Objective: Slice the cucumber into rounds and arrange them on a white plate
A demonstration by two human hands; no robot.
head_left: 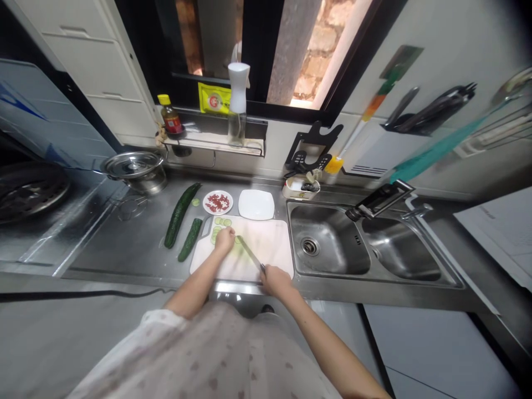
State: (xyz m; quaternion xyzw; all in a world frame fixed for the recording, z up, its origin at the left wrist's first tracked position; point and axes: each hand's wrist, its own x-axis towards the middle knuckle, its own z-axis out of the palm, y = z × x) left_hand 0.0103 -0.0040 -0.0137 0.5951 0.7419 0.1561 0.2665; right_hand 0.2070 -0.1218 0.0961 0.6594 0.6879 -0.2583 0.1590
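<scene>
My right hand (277, 281) grips a kitchen knife (250, 252) by its dark handle, the blade slanting up and left across a white cutting board (274, 244). At the board's left, my left hand (225, 240) rests closed, fingers curled down; whatever is under them is hidden. Pale green cucumber slices (223, 221) lie just beyond and beside that hand, and a bit of green shows by the knife tip. To the left of the board lie a long whole cucumber (182, 216) and a shorter cucumber piece (190, 240).
Behind the board stand a plate of chopped red bits (218, 203) and a white square dish (256, 204). A double sink (328, 266) with a black faucet (380, 200) is on the right. At the back left sits a steel pot (139, 172); a wall shelf (211, 142) holds bottles.
</scene>
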